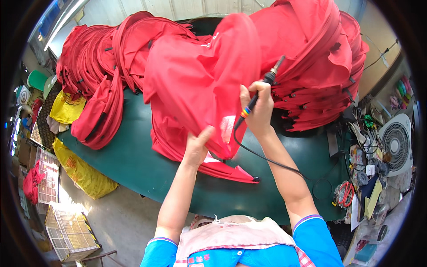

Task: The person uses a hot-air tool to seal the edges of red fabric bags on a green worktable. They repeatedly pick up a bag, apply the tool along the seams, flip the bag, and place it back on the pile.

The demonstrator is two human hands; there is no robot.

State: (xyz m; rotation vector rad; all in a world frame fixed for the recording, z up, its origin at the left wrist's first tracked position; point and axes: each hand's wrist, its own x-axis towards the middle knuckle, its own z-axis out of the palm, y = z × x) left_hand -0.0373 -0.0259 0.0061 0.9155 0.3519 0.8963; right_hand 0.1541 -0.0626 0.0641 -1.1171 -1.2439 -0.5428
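Observation:
My right hand (260, 104) is closed around a soldering iron (253, 102), whose metal tip points up and away to the right. Its black cord runs down past my right forearm. A large red fabric piece (195, 75) with a curved, stiff-looking rim stands bunched up in front of me. At its near lower edge, my left hand (197, 149) grips the cloth, thumb raised and slightly blurred; the other fingers are mostly hidden. Below, a narrow red flap (229, 171) with a small black end lies on the dark green tabletop (209, 198).
Stacks of similar red pieces (89, 62) fill the table's far left, with another pile (311, 89) at far right. A white fan (396, 144), cables and red-handled scissors (344, 194) crowd the right side. Yellow bags (82, 171) and a wire crate (71, 231) are at left.

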